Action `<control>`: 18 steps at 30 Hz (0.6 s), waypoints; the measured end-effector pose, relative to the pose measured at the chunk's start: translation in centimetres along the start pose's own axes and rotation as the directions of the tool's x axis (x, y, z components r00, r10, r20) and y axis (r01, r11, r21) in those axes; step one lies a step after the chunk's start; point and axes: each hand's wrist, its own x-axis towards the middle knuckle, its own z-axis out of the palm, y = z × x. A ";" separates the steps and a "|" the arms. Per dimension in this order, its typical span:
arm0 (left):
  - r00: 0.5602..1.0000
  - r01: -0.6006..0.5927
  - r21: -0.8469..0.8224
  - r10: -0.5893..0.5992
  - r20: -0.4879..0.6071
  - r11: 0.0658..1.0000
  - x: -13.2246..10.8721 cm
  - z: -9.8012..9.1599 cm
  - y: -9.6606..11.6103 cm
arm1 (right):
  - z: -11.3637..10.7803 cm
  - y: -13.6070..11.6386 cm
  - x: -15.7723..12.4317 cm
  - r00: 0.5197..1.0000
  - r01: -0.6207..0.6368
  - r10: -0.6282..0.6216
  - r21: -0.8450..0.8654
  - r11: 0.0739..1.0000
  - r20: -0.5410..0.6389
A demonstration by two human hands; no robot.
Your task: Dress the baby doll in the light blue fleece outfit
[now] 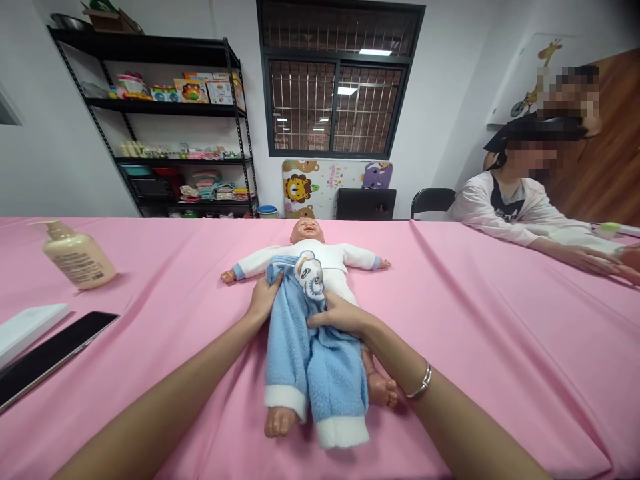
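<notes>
A baby doll (308, 232) in a white top with blue cuffs lies on its back, arms spread. Light blue fleece trousers (287, 333) with white cuffs and a cartoon face patch lie over its lower body. One doll foot (280, 422) comes out of the left trouser cuff; the other foot (383, 389) is bare beside the right trouser leg. My left hand (265, 295) grips the waistband at its left edge. My right hand (343, 313) is closed on the trousers' fabric near the patch, over the doll's thigh.
The pink-covered table (460, 320) holds a pump bottle (80, 257), a black phone (55, 353) and a white box (30, 327) at left. At right a person (515, 200) rests their arms on the table. A black chair (433, 200) and shelves (165, 103) stand behind.
</notes>
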 end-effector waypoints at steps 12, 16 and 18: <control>0.902 0.421 -0.319 -0.354 0.249 0.849 -2.4 -0.1 2.1 | 0.7 0.5 0.1 0.931 0.034 -0.222 -0.534 0.845 -0.291; 0.932 0.339 -0.201 -0.300 0.204 0.919 -1.4 -0.2 0.8 | -0.9 0.6 0.2 0.816 -0.038 -0.238 -0.460 0.887 -0.526; 0.953 0.231 -0.167 -0.188 0.237 0.959 -0.7 -0.6 0.2 | -1.4 0.7 0.4 0.809 -0.009 -0.205 -0.359 0.933 -0.551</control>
